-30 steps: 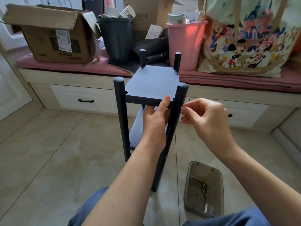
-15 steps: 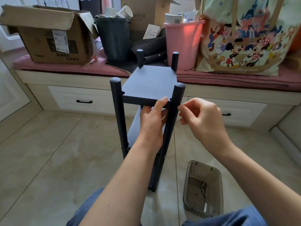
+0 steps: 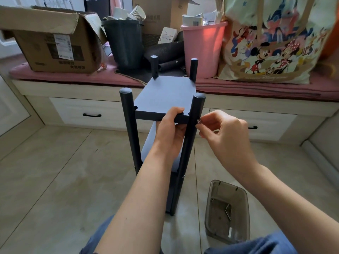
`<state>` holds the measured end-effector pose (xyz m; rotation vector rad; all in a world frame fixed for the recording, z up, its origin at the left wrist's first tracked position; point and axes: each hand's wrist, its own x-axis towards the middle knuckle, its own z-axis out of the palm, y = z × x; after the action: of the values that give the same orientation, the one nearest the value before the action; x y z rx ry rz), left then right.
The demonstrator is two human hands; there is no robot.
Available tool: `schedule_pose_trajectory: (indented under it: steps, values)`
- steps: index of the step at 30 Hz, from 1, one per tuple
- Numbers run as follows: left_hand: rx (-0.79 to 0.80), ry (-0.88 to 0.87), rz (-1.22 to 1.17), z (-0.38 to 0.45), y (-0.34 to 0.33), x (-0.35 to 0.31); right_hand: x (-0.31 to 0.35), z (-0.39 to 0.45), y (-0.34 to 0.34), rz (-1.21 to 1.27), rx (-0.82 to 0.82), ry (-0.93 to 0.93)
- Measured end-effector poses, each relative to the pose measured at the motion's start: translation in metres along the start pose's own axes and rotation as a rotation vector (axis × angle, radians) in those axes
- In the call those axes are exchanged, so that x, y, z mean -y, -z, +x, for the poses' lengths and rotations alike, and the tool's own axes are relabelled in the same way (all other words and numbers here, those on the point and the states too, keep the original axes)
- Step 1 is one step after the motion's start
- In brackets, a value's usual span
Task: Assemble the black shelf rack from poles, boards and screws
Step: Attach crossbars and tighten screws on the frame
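The shelf rack's top board [image 3: 165,99] and poles [image 3: 191,136] look matt black and smooth. The floor tiles [image 3: 55,180] are glossy beige. The bin [image 3: 227,211] at lower right is translucent smoky plastic. The box [image 3: 53,46] at upper left is rough brown cardboard.

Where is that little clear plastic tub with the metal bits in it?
The clear tub sits on the tiled floor at lower right of the head view, under the right forearm, just right of the black rack.
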<state>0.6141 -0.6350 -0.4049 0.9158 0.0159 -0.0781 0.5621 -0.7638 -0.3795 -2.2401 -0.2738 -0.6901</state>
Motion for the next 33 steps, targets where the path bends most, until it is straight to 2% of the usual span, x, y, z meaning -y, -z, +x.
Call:
schedule_pose_trajectory:
  steps: [12, 23, 27, 33]
  values:
    - [-0.01, -0.038, 0.019, -0.005, -0.002, -0.003, -0.003, -0.001, 0.0, -0.058, 0.026, 0.068]
    - [-0.042, -0.042, 0.041, -0.005, -0.008, -0.007, 0.0, -0.001, 0.003, -0.245, 0.013, 0.219]
    - [-0.044, -0.008, 0.027, -0.004, -0.005, -0.006, -0.005, 0.001, 0.0, -0.241, 0.026, 0.158]
    - [-0.033, -0.018, 0.03, -0.002, -0.001, -0.001, -0.005, 0.007, 0.004, -0.004, 0.07, -0.014]
